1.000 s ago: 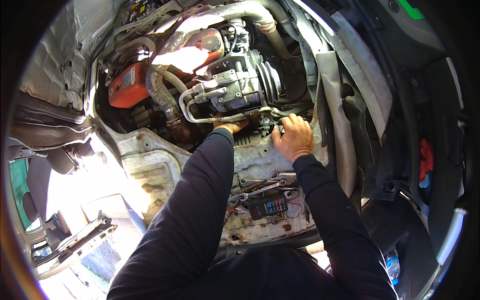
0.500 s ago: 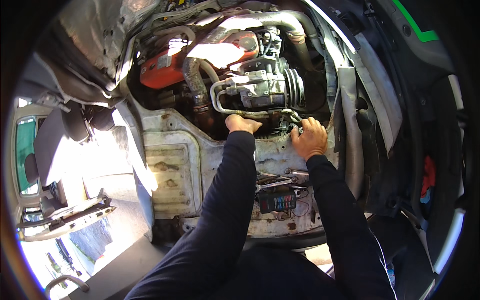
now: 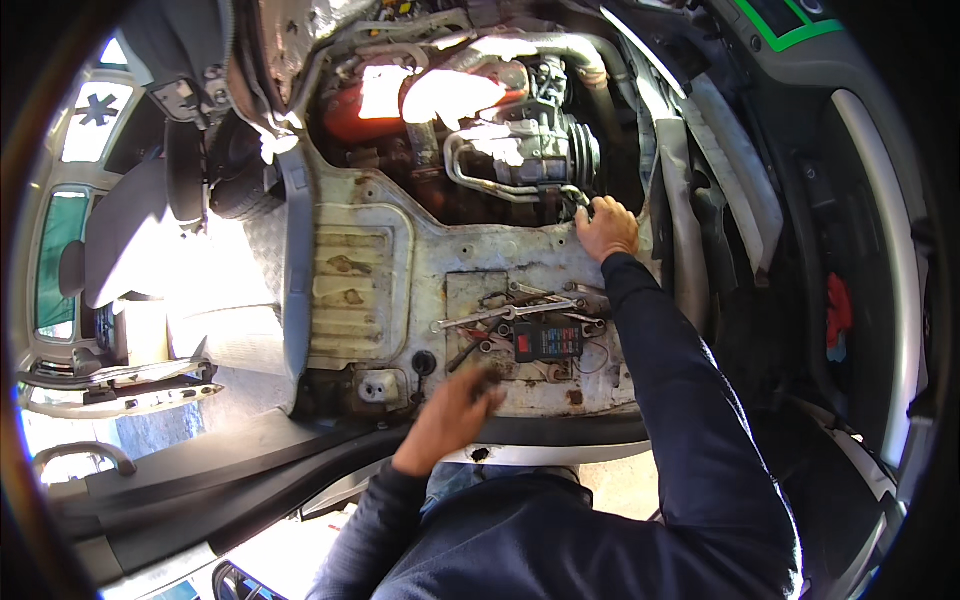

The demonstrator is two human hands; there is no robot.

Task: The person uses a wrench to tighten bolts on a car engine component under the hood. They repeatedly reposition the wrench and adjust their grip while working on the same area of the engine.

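My right hand [image 3: 608, 230] is at the near rim of the engine opening, beside a metal pipe fitting [image 3: 574, 197] below the compressor [image 3: 535, 155]. Its fingers are bent and closed; what they grip is hidden. Close to my body, my left hand [image 3: 455, 415] is over the near edge of the metal floor panel [image 3: 430, 265], its fingers smeared by motion. Beyond it lie several wrenches [image 3: 490, 316] and a black box with a red patch and coloured markings [image 3: 547, 342].
A red engine cover [image 3: 365, 115] and a grooved pulley [image 3: 584, 150] sit inside the engine opening. Grey trim [image 3: 685, 230] runs along the right side. A red cloth [image 3: 838, 312] is in the door at the far right. A seat [image 3: 130, 235] is tilted at the left.
My left hand has drawn back from the engine opening toward my body. My right hand stays at the opening's rim. The view has shifted, showing more of the near panel and tools.
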